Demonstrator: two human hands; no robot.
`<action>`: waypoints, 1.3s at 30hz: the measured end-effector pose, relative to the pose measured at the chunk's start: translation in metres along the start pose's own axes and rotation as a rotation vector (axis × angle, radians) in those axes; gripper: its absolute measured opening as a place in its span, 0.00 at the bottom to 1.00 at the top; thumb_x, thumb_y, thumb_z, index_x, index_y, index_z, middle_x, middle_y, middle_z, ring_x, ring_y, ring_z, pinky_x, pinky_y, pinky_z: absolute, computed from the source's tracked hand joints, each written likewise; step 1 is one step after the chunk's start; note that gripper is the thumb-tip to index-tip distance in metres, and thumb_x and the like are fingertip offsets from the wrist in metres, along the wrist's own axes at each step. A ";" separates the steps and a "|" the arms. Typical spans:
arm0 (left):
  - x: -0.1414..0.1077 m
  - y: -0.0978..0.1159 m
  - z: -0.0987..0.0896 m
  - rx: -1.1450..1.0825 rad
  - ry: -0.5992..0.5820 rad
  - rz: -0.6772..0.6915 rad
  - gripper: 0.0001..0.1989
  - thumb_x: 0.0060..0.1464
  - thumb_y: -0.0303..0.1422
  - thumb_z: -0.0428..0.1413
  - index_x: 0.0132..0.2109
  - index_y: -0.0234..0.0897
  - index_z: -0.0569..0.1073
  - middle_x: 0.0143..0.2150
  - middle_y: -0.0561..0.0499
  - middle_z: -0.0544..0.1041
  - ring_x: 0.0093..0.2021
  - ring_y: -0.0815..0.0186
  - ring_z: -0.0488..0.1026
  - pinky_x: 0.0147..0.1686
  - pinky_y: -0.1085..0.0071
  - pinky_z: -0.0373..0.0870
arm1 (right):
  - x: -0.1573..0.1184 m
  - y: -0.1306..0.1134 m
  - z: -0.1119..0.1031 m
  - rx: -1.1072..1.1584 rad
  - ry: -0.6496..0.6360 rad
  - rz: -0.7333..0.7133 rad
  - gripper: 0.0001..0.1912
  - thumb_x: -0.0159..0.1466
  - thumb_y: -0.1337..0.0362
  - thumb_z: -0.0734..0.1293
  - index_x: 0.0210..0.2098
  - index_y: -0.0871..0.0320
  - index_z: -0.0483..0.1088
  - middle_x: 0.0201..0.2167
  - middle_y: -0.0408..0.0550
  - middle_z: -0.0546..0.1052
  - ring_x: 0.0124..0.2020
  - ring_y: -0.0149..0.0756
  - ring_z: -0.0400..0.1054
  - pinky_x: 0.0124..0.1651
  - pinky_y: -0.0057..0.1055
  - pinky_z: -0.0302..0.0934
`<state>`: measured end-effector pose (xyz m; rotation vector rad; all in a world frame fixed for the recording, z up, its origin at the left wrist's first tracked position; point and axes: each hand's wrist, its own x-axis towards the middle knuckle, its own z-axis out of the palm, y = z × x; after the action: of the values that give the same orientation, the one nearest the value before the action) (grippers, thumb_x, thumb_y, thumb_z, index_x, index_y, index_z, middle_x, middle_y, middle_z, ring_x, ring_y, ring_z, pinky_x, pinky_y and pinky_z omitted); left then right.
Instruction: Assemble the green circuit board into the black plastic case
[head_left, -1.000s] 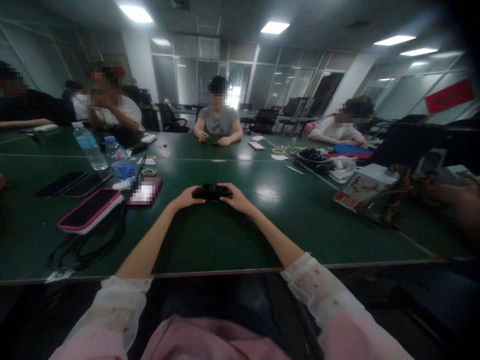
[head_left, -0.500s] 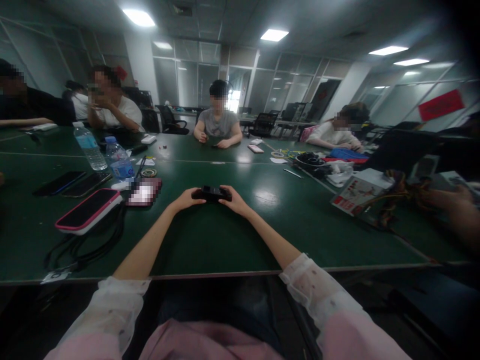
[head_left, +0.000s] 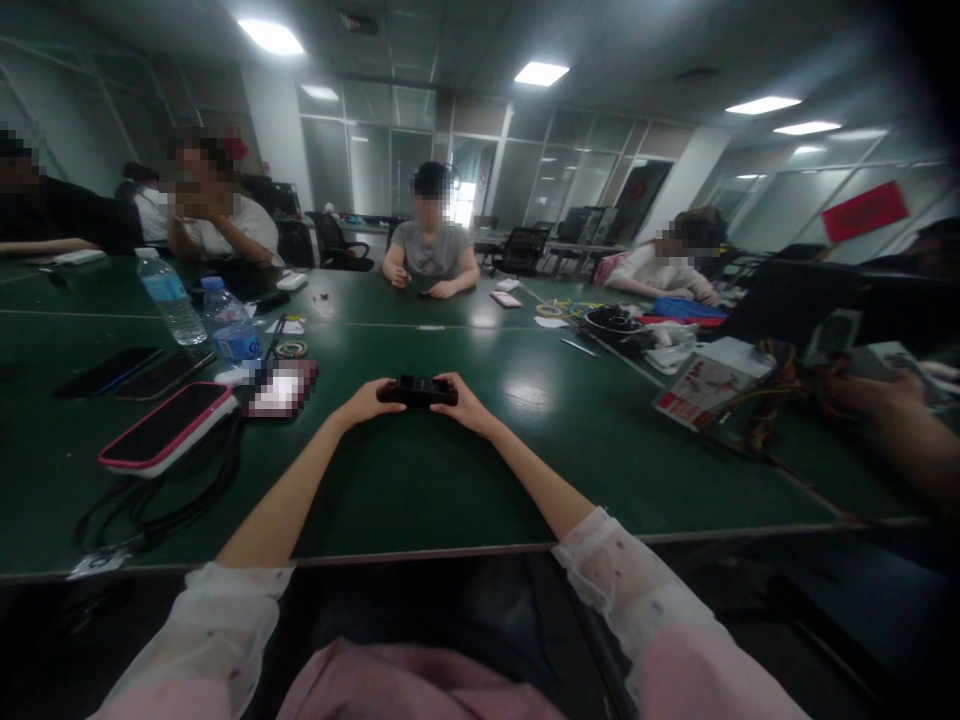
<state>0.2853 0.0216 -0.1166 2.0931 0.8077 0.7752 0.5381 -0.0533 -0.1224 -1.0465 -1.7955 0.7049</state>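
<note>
Over the green table (head_left: pixel 427 490) I hold a small black box-shaped device (head_left: pixel 417 392) level between both hands. Its kind is too dark to make out; a small window or recess shows on its upper left part. My left hand (head_left: pixel 367 402) is closed on the left end, thumb along the near side. My right hand (head_left: pixel 469 405) grips the opposite end in the same way. The fingers behind the device are partly hidden. Both forearms reach forward across the table's front edge.
At left lie a pink-rimmed phone (head_left: pixel 169 428), dark phones (head_left: pixel 109 372), black cables (head_left: pixel 180 500) and two water bottles (head_left: pixel 232 325). At right stands a metal box with wires (head_left: pixel 705 385), beside another person's hand (head_left: pixel 885 395). Several people sit around the table.
The view has shifted slightly, so the scene sits a little further left. Both hands keep their hold on the black device, which appears tilted a little differently.
</note>
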 end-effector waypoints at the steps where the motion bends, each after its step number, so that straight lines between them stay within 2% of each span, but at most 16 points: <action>1: 0.000 0.000 0.000 0.000 -0.001 0.000 0.31 0.42 0.41 0.66 0.53 0.34 0.71 0.52 0.43 0.75 0.52 0.53 0.72 0.55 0.56 0.64 | 0.000 -0.001 0.000 0.003 -0.004 -0.006 0.28 0.55 0.62 0.71 0.52 0.53 0.59 0.49 0.48 0.67 0.51 0.40 0.65 0.56 0.44 0.60; 11: 0.000 -0.002 0.000 -0.022 -0.005 -0.027 0.31 0.40 0.39 0.67 0.52 0.34 0.71 0.51 0.43 0.76 0.52 0.52 0.72 0.55 0.52 0.63 | -0.001 -0.008 -0.001 -0.018 -0.001 0.044 0.30 0.54 0.61 0.73 0.52 0.51 0.58 0.45 0.47 0.67 0.45 0.40 0.67 0.51 0.46 0.63; 16: 0.000 -0.002 0.000 -0.023 0.002 -0.014 0.33 0.40 0.40 0.67 0.54 0.34 0.70 0.51 0.42 0.75 0.52 0.52 0.72 0.55 0.54 0.64 | -0.002 -0.006 -0.001 -0.002 -0.014 0.033 0.29 0.54 0.61 0.72 0.52 0.52 0.58 0.45 0.47 0.68 0.46 0.40 0.67 0.52 0.45 0.62; 26: 0.001 -0.005 0.001 -0.027 0.016 -0.021 0.36 0.40 0.40 0.67 0.56 0.34 0.67 0.55 0.42 0.73 0.55 0.53 0.70 0.57 0.55 0.63 | 0.003 0.010 0.002 -0.048 0.054 0.046 0.29 0.53 0.60 0.73 0.51 0.54 0.60 0.44 0.47 0.71 0.46 0.40 0.68 0.51 0.43 0.61; 33: 0.001 -0.007 0.001 -0.046 0.034 -0.001 0.33 0.41 0.38 0.67 0.55 0.33 0.69 0.52 0.42 0.75 0.53 0.54 0.71 0.57 0.55 0.63 | 0.003 0.009 0.003 -0.032 0.073 0.039 0.28 0.54 0.61 0.72 0.51 0.54 0.60 0.42 0.47 0.71 0.44 0.39 0.68 0.51 0.43 0.62; 39: 0.002 -0.008 0.000 -0.067 0.036 0.000 0.34 0.39 0.39 0.67 0.54 0.32 0.69 0.51 0.42 0.75 0.52 0.53 0.72 0.56 0.54 0.64 | 0.004 0.007 0.003 -0.024 0.097 0.040 0.28 0.54 0.61 0.72 0.51 0.55 0.60 0.45 0.49 0.71 0.47 0.40 0.68 0.52 0.43 0.62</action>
<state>0.2841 0.0273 -0.1229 2.0250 0.7905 0.8308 0.5372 -0.0467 -0.1278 -1.1161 -1.7082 0.6473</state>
